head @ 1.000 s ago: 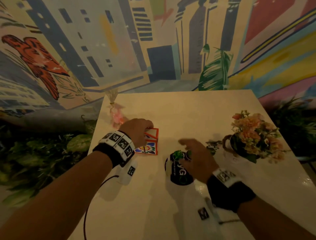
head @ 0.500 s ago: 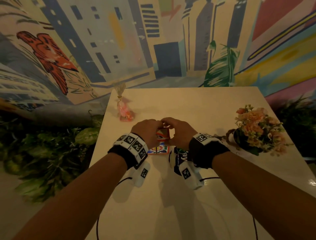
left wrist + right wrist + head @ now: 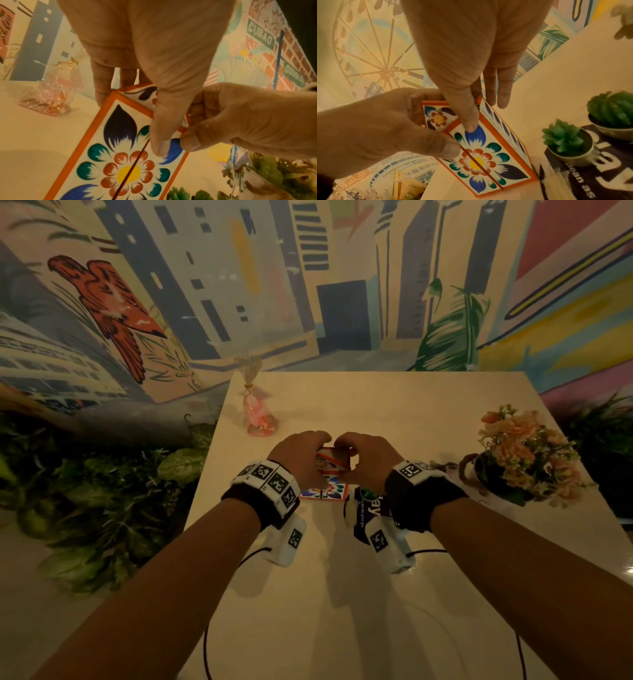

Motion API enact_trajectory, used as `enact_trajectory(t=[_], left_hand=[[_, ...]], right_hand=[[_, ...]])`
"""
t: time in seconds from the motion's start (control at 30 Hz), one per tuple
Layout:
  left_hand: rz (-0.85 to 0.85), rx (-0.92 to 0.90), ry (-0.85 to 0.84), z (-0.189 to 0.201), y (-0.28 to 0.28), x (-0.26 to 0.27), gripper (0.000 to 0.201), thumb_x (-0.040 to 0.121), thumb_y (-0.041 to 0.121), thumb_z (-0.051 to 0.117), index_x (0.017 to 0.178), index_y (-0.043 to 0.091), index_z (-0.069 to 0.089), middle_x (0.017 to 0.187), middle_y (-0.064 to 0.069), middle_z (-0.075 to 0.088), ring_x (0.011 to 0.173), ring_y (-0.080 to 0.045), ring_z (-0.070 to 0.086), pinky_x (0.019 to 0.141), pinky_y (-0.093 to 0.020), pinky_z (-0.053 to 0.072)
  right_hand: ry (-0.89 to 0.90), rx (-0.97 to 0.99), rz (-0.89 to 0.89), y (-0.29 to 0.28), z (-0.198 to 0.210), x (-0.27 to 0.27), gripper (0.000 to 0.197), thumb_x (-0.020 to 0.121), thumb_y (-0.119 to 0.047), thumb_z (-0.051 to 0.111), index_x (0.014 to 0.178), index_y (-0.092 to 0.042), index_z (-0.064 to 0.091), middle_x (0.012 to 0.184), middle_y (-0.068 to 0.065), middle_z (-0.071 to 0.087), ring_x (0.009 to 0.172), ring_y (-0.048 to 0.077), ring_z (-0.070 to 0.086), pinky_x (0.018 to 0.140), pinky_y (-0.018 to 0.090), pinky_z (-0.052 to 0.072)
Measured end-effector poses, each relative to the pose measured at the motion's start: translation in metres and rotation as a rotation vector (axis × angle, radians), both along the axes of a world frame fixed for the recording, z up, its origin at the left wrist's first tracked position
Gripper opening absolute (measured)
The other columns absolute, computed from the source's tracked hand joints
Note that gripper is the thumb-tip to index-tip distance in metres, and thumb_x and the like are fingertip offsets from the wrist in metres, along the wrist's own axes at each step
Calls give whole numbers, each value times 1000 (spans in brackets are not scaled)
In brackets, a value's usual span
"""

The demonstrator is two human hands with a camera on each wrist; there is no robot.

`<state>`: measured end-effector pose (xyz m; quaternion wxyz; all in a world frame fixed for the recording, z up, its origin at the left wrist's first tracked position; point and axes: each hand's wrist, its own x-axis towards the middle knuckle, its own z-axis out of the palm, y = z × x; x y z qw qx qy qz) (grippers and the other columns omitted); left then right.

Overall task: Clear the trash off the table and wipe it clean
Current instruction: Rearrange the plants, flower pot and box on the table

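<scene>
1. Near mid-tabletop, both hands meet over a small box with orange borders and a painted flower pattern.
2. Left hand: fingers curled over the box's far left edge, thumb pressed on the flowered face, as the left wrist view shows. It grips the box.
3. Right hand: fingers down behind the box's right side, thumb tip on the blue petal. It grips the box too; both thumbs lie close together on the same face.
4. Box: tilted, upper end raised between the hands, lower end at or near the tabletop; contact cannot be told. A thin dark seam runs across the flower on its face. A smaller flowered panel shows at the upper end.
5. Just right of the box: a dark pack with white lettering lies flat on the tabletop, partly under the right wrist. Two small green succulents in pots sit on it.
6. Far left on the tabletop, well apart from the hands: a clear tied bag with pink contents, standing upright.
7. Right side of the tabletop: a dark pot of peach and pink flowers.
8. Behind the tabletop: a painted mural wall with buildings and a red bird. Green foliage lies to the left, below the tabletop's edge.
9. Both wrists carry black bands with white marker tags; thin cables trail from them across the tabletop.
</scene>
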<state>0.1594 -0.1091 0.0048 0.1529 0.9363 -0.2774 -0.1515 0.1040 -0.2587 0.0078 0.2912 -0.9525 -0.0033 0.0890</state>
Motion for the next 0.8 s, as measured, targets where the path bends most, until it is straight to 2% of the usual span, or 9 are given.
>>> enact_trajectory(t=[0.07, 0.13, 0.27, 0.4, 0.47, 0.53, 0.63, 0.7, 0.8], left_hand=[[54, -80, 43, 2, 12, 2, 86, 61, 25, 86, 136, 21, 45, 133, -1, 52, 119, -21, 52, 101, -38, 44], [126, -147, 69, 4, 27, 6, 80, 63, 26, 85, 133, 25, 48, 129, 3, 53, 115, -16, 51, 97, -32, 44], [321, -204, 57, 7, 63, 31, 39, 72, 11, 76, 109, 18, 65, 110, 1, 65, 94, -15, 60, 81, -24, 45], [593, -204, 90, -14, 98, 69, 18, 77, 12, 72, 92, 15, 64, 97, -7, 68, 93, -27, 63, 82, -33, 53], [700, -221, 157, -27, 106, 89, 24, 76, 17, 75, 94, 16, 60, 100, -13, 68, 90, -31, 65, 82, -42, 56], [717, -188, 216, -38, 106, 107, 41, 77, 22, 76, 111, 16, 55, 112, -14, 64, 95, -32, 64, 87, -46, 55], [710, -236, 306, -40, 95, 126, 75, 77, 29, 75, 139, 16, 35, 137, -11, 49, 114, -34, 57, 97, -48, 48], [722, -259, 282, -37, 86, 137, 88, 74, 35, 76, 145, 19, 26, 141, -6, 43, 118, -36, 53, 97, -50, 47], [714, -244, 182, -33, 75, 154, 89, 76, 36, 76, 147, 17, 25, 148, -10, 39, 126, -34, 47, 100, -45, 44]], right_hand=[[12, -23, 11, 1, 1, 0, 49, 76, -20, 75, 120, -14, 54, 120, 7, 61, 108, 25, 57, 92, 35, 48], [28, -40, 12, 1, 2, 1, 47, 77, -20, 74, 119, -15, 54, 119, 5, 61, 107, 23, 57, 90, 34, 48], [39, -35, -6, 1, 2, 2, 47, 77, -20, 74, 119, -17, 53, 120, 4, 61, 107, 22, 57, 90, 32, 48], [52, -24, -19, 1, 2, 2, 50, 77, -20, 75, 121, -18, 53, 122, 3, 59, 108, 20, 56, 93, 35, 50], [52, -18, -22, 1, 1, 3, 51, 77, -20, 75, 123, -17, 53, 122, 2, 59, 109, 19, 56, 95, 35, 50], [40, -21, -18, 1, -2, 3, 50, 77, -22, 75, 122, -18, 53, 122, 2, 59, 108, 19, 56, 96, 35, 49], [27, -24, -19, 1, -6, 4, 51, 76, -22, 75, 123, -19, 54, 125, 2, 58, 111, 20, 55, 98, 37, 48], [27, -25, -25, 0, -8, 5, 52, 76, -22, 75, 124, -18, 54, 126, 2, 58, 112, 20, 55, 99, 36, 48], [35, -34, -25, -1, -10, 7, 54, 76, -24, 74, 125, -19, 53, 128, 1, 57, 113, 19, 55, 100, 37, 47]])
